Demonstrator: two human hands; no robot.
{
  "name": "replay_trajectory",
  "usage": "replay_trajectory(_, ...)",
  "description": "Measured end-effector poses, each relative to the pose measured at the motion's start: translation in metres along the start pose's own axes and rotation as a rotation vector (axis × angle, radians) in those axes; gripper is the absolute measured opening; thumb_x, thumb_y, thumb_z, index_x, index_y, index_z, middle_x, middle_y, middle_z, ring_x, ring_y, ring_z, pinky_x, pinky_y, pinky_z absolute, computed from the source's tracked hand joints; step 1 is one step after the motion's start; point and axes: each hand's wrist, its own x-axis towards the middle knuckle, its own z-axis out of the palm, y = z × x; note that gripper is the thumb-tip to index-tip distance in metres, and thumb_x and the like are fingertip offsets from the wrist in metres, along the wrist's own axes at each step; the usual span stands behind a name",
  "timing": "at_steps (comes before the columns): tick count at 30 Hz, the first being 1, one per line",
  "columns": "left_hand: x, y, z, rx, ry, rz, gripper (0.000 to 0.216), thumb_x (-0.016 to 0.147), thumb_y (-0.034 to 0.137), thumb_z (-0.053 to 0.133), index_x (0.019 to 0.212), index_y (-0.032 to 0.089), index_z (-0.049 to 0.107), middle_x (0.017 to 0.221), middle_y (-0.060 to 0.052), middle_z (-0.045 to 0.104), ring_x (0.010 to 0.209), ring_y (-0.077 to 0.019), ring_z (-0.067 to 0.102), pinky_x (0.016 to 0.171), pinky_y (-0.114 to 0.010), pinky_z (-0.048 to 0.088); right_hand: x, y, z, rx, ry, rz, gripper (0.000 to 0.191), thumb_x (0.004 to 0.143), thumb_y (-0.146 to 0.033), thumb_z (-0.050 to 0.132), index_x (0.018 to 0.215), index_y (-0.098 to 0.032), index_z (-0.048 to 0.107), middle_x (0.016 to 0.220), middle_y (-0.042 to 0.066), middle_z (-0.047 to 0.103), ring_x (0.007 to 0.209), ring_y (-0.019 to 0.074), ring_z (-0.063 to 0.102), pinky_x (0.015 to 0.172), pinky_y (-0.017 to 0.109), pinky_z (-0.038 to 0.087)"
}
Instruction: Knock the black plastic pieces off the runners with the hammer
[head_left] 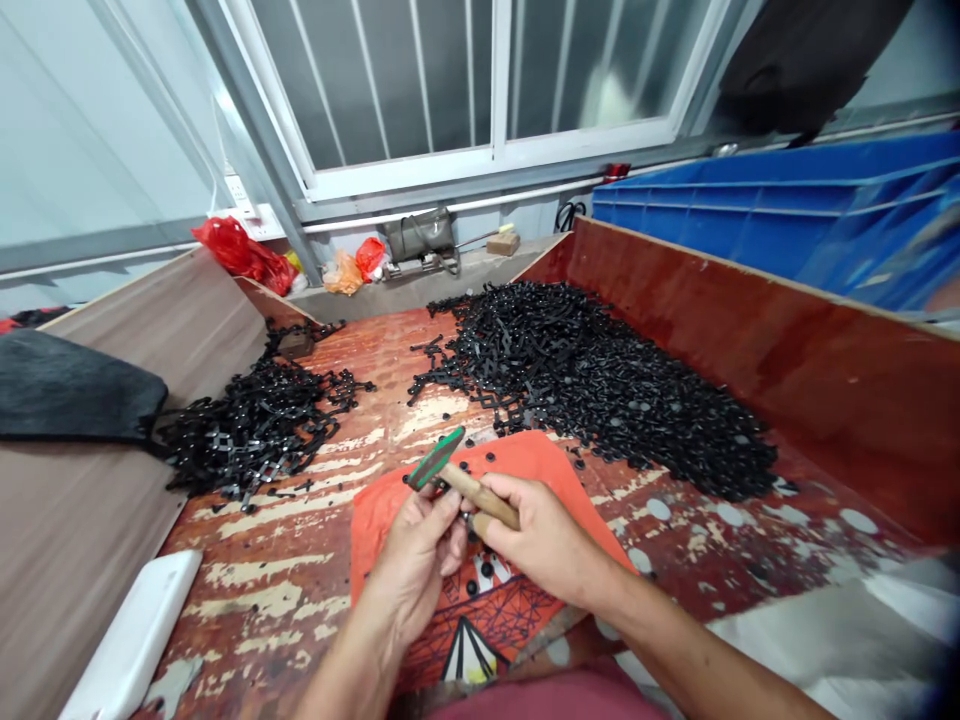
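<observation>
My right hand point(534, 525) is closed round the wooden handle of a small hammer point(466, 485). The hammer's dark head has a green edge and tilts up to the left, above my left hand point(421, 540). The fingers of my left hand are pinched together beside the handle; whatever is between them is too small to make out. Both hands are over an orange-red printed cloth point(540, 465) spread on the worn red tabletop. Several small black round pieces point(472, 587) lie on this cloth, some partly hidden by the hands.
A big heap of black linked parts point(600, 370) covers the back right, and a smaller heap point(255, 430) lies at the left. Wooden boards point(735, 330) wall the tabletop. Beyond the right board is a blue crate point(750, 215). A white box-like object point(135, 635) lies front left.
</observation>
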Motion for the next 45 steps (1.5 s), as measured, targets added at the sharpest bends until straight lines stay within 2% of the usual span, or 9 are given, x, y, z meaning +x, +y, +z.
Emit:
replay_trajectory(11, -0.018, 0.008, -0.004, 0.066, -0.113, -0.044, 0.033, 0.078, 0.031, 0.078, 0.102, 0.015, 0.064, 0.073, -0.001, 0.063, 0.062, -0.0101, 0.058, 0.059, -0.021, 0.048, 0.007, -0.008, 0.002, 0.201, 0.05, 0.011, 0.01, 0.084, -0.025, 0.061, 0.089, -0.018, 0.057, 0.072, -0.004, 0.056, 0.063, 0.0111, 0.05, 0.057, 0.021, 0.041)
replay_trajectory(14, -0.021, 0.007, -0.004, 0.058, -0.127, -0.052, 0.03, 0.076, 0.027, 0.079, 0.099, 0.014, 0.065, 0.06, 0.003, 0.055, 0.049, -0.0061, 0.046, 0.049, -0.018, 0.039, 0.006, -0.008, 0.002, 0.224, 0.021, 0.01, 0.011, 0.083, -0.027, 0.063, 0.085, -0.017, 0.059, 0.07, -0.005, 0.052, 0.059, 0.009, 0.045, 0.053, 0.02, 0.037)
replay_trajectory(20, -0.034, 0.018, -0.03, 0.262, -0.193, -0.133, 0.034, 0.078, 0.035, 0.076, 0.106, 0.018, 0.067, 0.083, -0.005, 0.066, 0.069, -0.0132, 0.059, 0.062, -0.023, 0.046, 0.011, -0.015, -0.017, 0.273, -0.033, 0.102, 0.022, 0.082, -0.035, 0.06, 0.094, -0.017, 0.06, 0.051, -0.01, 0.042, 0.038, 0.0062, 0.031, 0.038, 0.02, 0.022)
replay_trajectory(27, -0.038, 0.047, -0.064, 0.717, 0.129, 0.067, 0.041, 0.082, 0.051, 0.067, 0.11, 0.02, 0.068, 0.102, -0.008, 0.07, 0.101, -0.0237, 0.063, 0.084, -0.03, 0.051, 0.023, -0.02, -0.038, 0.249, -0.171, 0.055, 0.016, 0.078, -0.029, 0.058, 0.087, -0.016, 0.061, 0.05, -0.01, 0.042, 0.037, 0.0052, 0.029, 0.038, 0.02, 0.016)
replay_trajectory(31, -0.04, 0.053, -0.057, 0.828, 0.254, 0.201, 0.048, 0.081, 0.053, 0.065, 0.117, 0.022, 0.066, 0.112, -0.011, 0.065, 0.093, -0.0245, 0.064, 0.058, -0.026, 0.053, 0.016, -0.015, -0.02, 0.131, -0.079, 0.037, 0.015, 0.084, -0.032, 0.059, 0.085, -0.017, 0.059, 0.059, -0.008, 0.041, 0.044, 0.0068, 0.031, 0.041, 0.021, 0.022)
replay_trajectory(33, -0.046, 0.052, -0.056, 0.897, 0.326, 0.281, 0.05, 0.08, 0.051, 0.068, 0.121, 0.023, 0.064, 0.092, -0.006, 0.067, 0.073, -0.0193, 0.063, 0.049, -0.023, 0.048, 0.01, -0.014, -0.013, 0.052, 0.005, 0.007, 0.018, 0.086, -0.035, 0.059, 0.081, -0.018, 0.058, 0.062, -0.006, 0.039, 0.05, 0.0082, 0.032, 0.045, 0.022, 0.024)
replay_trajectory(36, -0.055, 0.046, -0.05, 0.781, 0.278, 0.173, 0.063, 0.078, 0.052, 0.069, 0.132, 0.022, 0.054, 0.062, 0.001, 0.06, 0.048, -0.0154, 0.055, 0.04, -0.022, 0.042, 0.004, -0.016, -0.007, 0.01, 0.108, -0.033, 0.018, 0.085, -0.035, 0.059, 0.081, -0.017, 0.06, 0.066, -0.004, 0.044, 0.058, 0.0108, 0.037, 0.052, 0.024, 0.03)
replay_trajectory(40, -0.05, 0.035, -0.027, 0.331, 0.134, -0.036, 0.075, 0.08, 0.048, 0.072, 0.143, 0.026, 0.037, 0.081, -0.005, 0.071, 0.069, -0.0195, 0.069, 0.064, -0.03, 0.056, 0.0, -0.017, 0.002, 0.021, 0.133, -0.021, 0.016, 0.084, -0.032, 0.061, 0.083, -0.017, 0.064, 0.07, -0.003, 0.052, 0.062, 0.0124, 0.043, 0.056, 0.025, 0.034)
replay_trajectory(45, -0.027, 0.023, -0.008, -0.044, 0.049, -0.094, 0.043, 0.081, 0.039, 0.073, 0.118, 0.023, 0.058, 0.092, -0.007, 0.071, 0.078, -0.0182, 0.069, 0.072, -0.031, 0.056, -0.005, -0.008, 0.016, -0.02, 0.008, -0.015, 0.014, 0.085, -0.026, 0.061, 0.074, -0.02, 0.057, 0.065, -0.005, 0.045, 0.059, 0.011, 0.041, 0.052, 0.023, 0.031)
